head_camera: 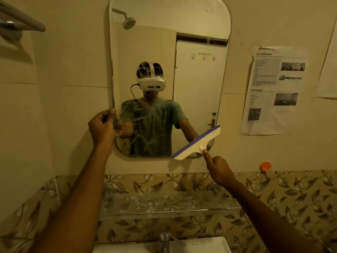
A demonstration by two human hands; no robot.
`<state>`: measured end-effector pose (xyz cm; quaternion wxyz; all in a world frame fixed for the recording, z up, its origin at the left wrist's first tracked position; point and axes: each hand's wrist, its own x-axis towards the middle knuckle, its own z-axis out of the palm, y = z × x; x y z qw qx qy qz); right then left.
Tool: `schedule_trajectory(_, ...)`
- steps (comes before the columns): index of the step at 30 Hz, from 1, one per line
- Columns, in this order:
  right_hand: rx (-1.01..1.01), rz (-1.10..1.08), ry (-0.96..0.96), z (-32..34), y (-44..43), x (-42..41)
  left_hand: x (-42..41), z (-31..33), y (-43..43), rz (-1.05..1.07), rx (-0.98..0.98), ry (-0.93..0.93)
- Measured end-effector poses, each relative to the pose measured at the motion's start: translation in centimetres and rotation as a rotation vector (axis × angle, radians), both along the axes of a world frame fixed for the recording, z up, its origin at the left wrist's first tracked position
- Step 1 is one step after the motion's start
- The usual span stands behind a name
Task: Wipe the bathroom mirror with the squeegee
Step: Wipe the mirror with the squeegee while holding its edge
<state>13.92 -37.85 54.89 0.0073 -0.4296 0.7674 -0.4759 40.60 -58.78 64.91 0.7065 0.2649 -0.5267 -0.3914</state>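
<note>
Both forearms reach up from the near edge, with the tap (165,238) and the white sink (209,245) right below them. Far left, a towel rail (23,22) sticks out from the wall. Moving right, the left hand (103,126) is at the mirror's lower left edge, fingers (113,114) curled narrow and pinched at the rim of the mirror (191,19); whether they truly grip it I cannot tell. Soapy streaks smear the glass over the lower left part, across the reflected green shirt. Below the mirror a glass shelf (164,205), spotted with white droplets, juts out against leaf-patterned tiles (291,198), sitting between the hands and the sink.

Now the squeegee (197,143): cream body, blue blade, tilted with its right end higher, lying across the mirror's lower right corner. The right hand (219,170) holds it from below, thumb up along the short handle, the other fingers folded shut around it. Whether the blade presses the glass is hard to say. Further right, an orange hook (265,166) sits on the wall, and above it a printed notice (273,90) with photos and a QR code is stuck up.
</note>
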Motion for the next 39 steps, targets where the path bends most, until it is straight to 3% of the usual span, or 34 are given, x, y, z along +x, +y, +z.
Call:
schedule_trajectory(13,0.314,-0.036,0.196,-1.0,3.1,-3.1,0.2,0.3,0.1,0.007,0.043,-0.019)
schedule_trajectory(18,0.337,-0.049,0.213,-0.9,4.3,-3.0,0.3,0.5,0.7,-0.011,0.050,-0.019)
schedule_trajectory(23,0.165,-0.024,0.213,0.8,2.7,0.1,1.1,0.6,0.4,-0.069,0.071,-0.054)
schedule_trajectory(29,-0.201,0.165,0.032,5.4,-1.3,5.7,2.6,2.1,-0.9,-0.190,0.110,-0.155)
schedule_trajectory(34,-0.513,0.301,-0.090,11.7,-4.1,8.9,2.6,7.5,-1.0,-0.084,-0.037,-0.123)
schedule_trajectory(39,-0.600,0.527,-0.245,19.0,-7.1,9.9,2.5,14.8,-1.8,-0.085,-0.119,-0.178)
